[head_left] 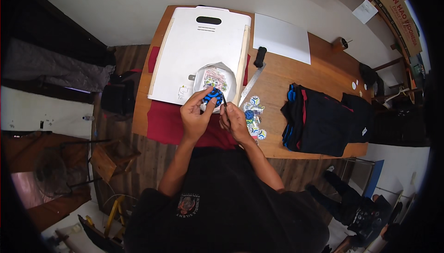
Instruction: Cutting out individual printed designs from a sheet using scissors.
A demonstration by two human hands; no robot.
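Note:
My left hand (196,110) pinches a round blue and black printed piece (212,97), perhaps a sticker or transfer, between thumb and fingers. Closed around a pair of dark, slim scissors (225,103) is my right hand (235,121); the blades stand against the right edge of the round piece. Both hands are over the near side of a white round bowl (233,78), which holds scraps of printed clear film (215,74). The bowl rests on a large white board (185,54). Beside my right hand, several round printed pieces (252,114) in blue, green and white lie on the table.
The wooden table (277,74) carries folded black clothes (323,123) at the right. Red cloth (162,123) lies under the board. A metal ruler (252,84), a black object (260,57), a white sheet (282,37) and a brown cup (340,44) lie farther back. Another person (360,211) is at lower right.

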